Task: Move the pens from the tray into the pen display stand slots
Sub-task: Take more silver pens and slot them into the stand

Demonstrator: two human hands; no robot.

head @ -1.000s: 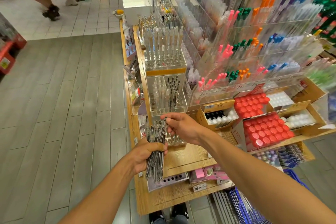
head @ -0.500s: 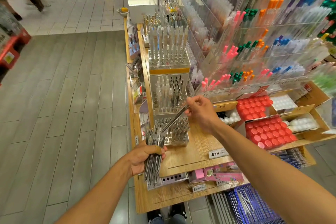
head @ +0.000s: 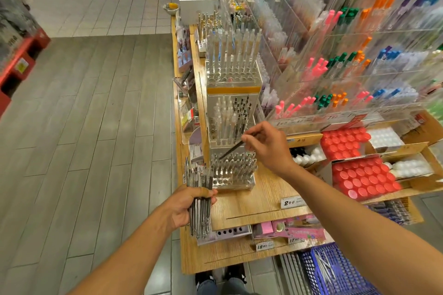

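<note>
- Left hand [head: 185, 206] gripping bundle of pens [head: 200, 201], thin silvery-clear barrels with dark parts, held upright at the wooden bench [head: 251, 201] edge.
- Right hand [head: 266, 146] pinching single pen [head: 231, 149], dark, slanted, tip down over the clear display stand [head: 233, 171].
- Stand slots mostly filled, front row open.

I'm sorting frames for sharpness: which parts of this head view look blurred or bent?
Head view: the coloured pens at upper right are smeared; the right hand, its single pen and the left hand's bundle read clearly; wide-angle bending curves floor planks.
</note>
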